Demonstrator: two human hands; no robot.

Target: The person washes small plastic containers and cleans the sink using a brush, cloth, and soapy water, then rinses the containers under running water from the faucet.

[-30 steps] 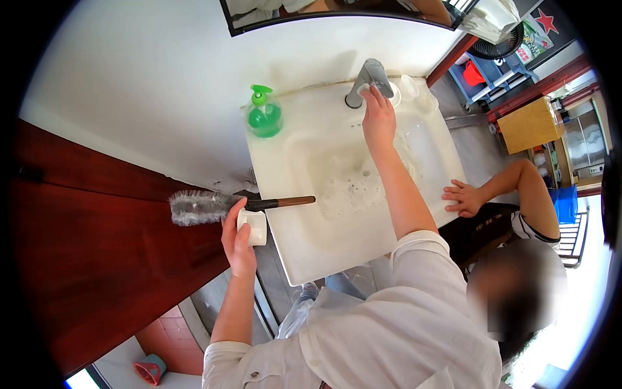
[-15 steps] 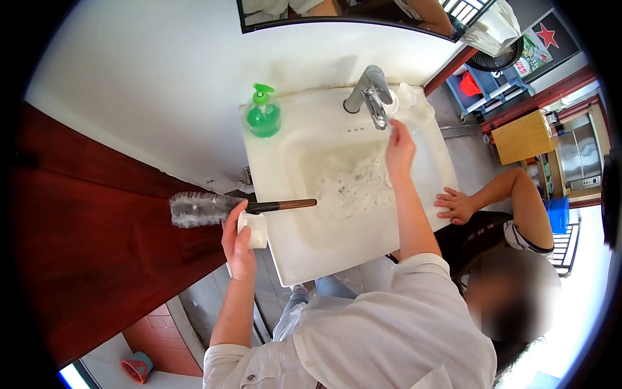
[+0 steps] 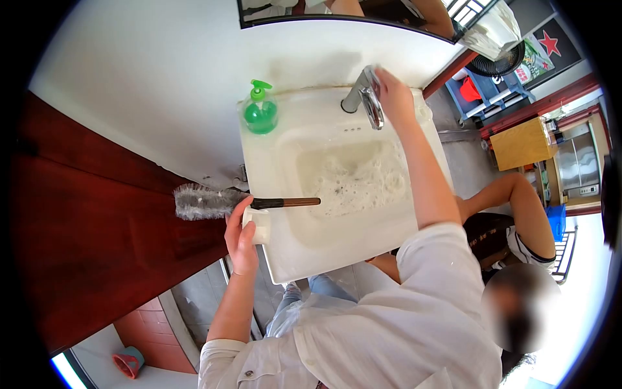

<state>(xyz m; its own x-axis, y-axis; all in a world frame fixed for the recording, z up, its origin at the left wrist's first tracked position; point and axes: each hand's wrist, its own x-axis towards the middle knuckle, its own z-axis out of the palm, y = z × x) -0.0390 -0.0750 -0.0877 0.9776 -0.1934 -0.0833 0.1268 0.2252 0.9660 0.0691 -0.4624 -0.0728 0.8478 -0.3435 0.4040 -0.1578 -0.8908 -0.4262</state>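
Working the faucet (image 3: 372,107) now, apparently, with the right hand (image 3: 397,98) in unclear grip, while clasping brush (image 3: 201,202) and white cup (image 3: 262,227) in the left hand (image 3: 241,238), next needing a light touch!

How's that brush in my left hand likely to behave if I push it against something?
The brush probably has a stiff handle, since it juts out straight past your left hand. Its grey bristles look fine and fluffy, so they'd likely bend under a push. Being long and held near its middle, it might also swivel.
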